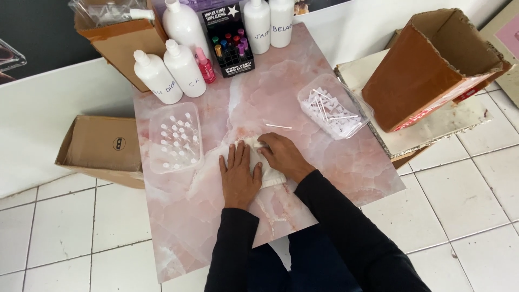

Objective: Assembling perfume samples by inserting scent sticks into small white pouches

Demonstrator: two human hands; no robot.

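The left hand (238,176) lay flat, fingers spread, pressing a small white cloth pouch (264,167) onto the pink marble-patterned tabletop (335,162). The right hand (282,155) pinched the pouch's upper edge. A thin white plastic stick (278,126) lay just beyond, between two clear plastic trays (174,138).

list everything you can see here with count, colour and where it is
board: 1, pink marble pattern, centre, on the white tiled floor
cloth: 1, white, mid board, under both hands
stick: 1, thin, white, on the board above the hands
left tray: 1, clear, holds small clear vials, left on board
right tray: 1, clear, holds white sticks and bits, right on board
big bottles: 5, white, back of board
small bottle: 1, pink, beside the display box
display box: 1, black, holds small coloured vials, back centre
cardboard boxes: 3, brown, back left, left floor, right
left hand: flat on the cloth
right hand: on the cloth's upper edge
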